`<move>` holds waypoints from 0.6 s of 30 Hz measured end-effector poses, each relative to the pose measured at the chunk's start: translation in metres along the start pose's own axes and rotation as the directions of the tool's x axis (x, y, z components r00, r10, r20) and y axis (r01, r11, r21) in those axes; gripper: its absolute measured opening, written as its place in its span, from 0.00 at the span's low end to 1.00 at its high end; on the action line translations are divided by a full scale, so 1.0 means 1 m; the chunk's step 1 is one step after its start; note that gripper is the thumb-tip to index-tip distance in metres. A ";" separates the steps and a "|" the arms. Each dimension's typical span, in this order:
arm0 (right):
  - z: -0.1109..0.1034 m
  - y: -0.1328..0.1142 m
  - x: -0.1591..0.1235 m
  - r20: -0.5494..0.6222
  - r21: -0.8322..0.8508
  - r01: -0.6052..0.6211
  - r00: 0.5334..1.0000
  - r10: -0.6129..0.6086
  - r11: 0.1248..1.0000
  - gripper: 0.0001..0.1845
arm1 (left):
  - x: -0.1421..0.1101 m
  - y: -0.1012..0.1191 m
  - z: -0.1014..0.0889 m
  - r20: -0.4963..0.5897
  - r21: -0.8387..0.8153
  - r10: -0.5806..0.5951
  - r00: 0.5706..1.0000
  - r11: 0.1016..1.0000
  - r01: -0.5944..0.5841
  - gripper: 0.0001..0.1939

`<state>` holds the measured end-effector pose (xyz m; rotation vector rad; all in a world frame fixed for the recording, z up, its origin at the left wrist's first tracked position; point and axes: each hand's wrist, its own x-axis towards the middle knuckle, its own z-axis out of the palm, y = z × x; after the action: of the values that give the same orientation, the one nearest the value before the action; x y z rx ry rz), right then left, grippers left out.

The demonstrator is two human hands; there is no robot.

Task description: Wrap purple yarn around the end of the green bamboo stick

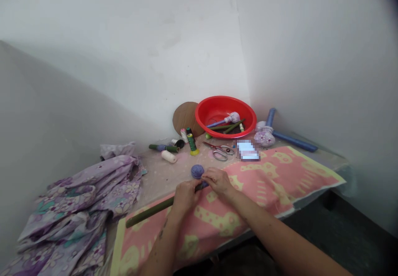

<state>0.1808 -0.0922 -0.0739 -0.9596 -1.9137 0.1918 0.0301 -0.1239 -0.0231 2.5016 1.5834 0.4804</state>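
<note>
Both left hand (185, 197) and right hand (219, 181) grip a green stick (149, 211) angled up toward a purple yarn ball (197, 171), nearest the right hand.

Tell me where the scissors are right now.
In the head view, the scissors lie just in front of the red plastic basin, to the right of the spool of green thread.

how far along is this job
Seems partway. Done: the cloth-headed blue stick in the red basin and the blue rods by the wall look finished. In hand: the left hand grips a green bamboo stick, and the right hand is at its blue-tinged end, beside a purple ball. Left: bare green sticks still lie in the basin, with thread spools nearby.
</note>
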 end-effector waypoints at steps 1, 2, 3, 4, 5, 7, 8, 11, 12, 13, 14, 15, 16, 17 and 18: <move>0.000 0.001 0.000 -0.004 0.012 -0.015 1.000 0.015 1.000 0.13 | 0.000 -0.001 0.000 -0.001 -0.028 0.003 1.000 1.000 -0.003 0.18; 0.000 0.002 0.001 -0.004 0.031 -0.029 1.000 0.029 0.999 0.13 | 0.000 -0.001 0.000 -0.002 -0.057 0.009 1.000 0.998 -0.009 0.18; -0.001 0.002 0.001 -0.001 0.056 -0.044 0.999 0.044 0.997 0.13 | -0.001 -0.002 0.000 -0.003 -0.086 0.020 1.000 0.996 -0.020 0.18; -0.001 0.003 0.002 0.005 0.089 -0.060 0.998 0.060 0.994 0.12 | -0.001 -0.003 0.000 -0.004 -0.114 0.039 0.999 0.993 -0.039 0.18; -0.002 0.003 0.002 0.019 0.134 -0.078 0.997 0.076 0.988 0.12 | -0.001 -0.004 0.000 -0.005 -0.139 0.061 0.998 0.988 -0.061 0.18; -0.003 0.003 0.004 0.074 0.258 -0.134 0.990 0.119 0.957 0.12 | -0.002 -0.006 0.000 -0.005 -0.178 0.116 0.993 0.977 -0.115 0.18; -0.004 0.003 0.004 0.110 0.326 -0.176 0.983 0.147 0.929 0.11 | -0.003 -0.006 0.000 -0.005 -0.195 0.142 0.990 0.971 -0.140 0.18; -0.005 0.005 0.006 0.226 0.498 -0.325 0.944 0.242 0.804 0.10 | -0.005 -0.006 0.000 -0.014 -0.247 0.197 0.980 0.949 -0.194 0.16; -0.004 0.006 0.006 0.257 0.536 -0.370 0.928 0.270 0.759 0.10 | -0.005 -0.005 0.000 -0.020 -0.266 0.206 0.978 0.942 -0.204 0.16; -0.004 0.007 0.006 0.284 0.567 -0.407 0.913 0.295 0.716 0.10 | -0.006 -0.004 0.000 -0.027 -0.284 0.210 0.977 0.936 -0.209 0.16; -0.004 0.008 0.006 0.306 0.594 -0.439 0.898 0.315 0.674 0.10 | -0.006 -0.003 -0.001 -0.030 -0.299 0.210 0.977 0.931 -0.209 0.16; -0.003 0.009 0.005 0.326 0.619 -0.465 0.885 0.332 0.633 0.11 | -0.006 -0.002 -0.001 -0.032 -0.312 0.207 0.978 0.927 -0.207 0.16; -0.003 0.010 0.005 0.343 0.641 -0.488 0.873 0.348 0.592 0.11 | -0.007 -0.001 -0.002 -0.034 -0.322 0.203 0.979 0.925 -0.203 0.16; -0.003 0.010 0.005 0.361 0.659 -0.508 0.860 0.360 0.555 0.11 | -0.007 0.000 -0.003 -0.037 -0.328 0.200 0.979 0.923 -0.201 0.16; -0.004 0.010 0.005 0.379 0.674 -0.527 0.848 0.369 0.518 0.11 | -0.007 0.001 -0.003 -0.040 -0.333 0.200 0.979 0.921 -0.202 0.15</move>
<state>0.1879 -0.0829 -0.0732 -0.8199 -1.4351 1.3528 0.0268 -0.1309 -0.0214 2.4042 1.1325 0.7167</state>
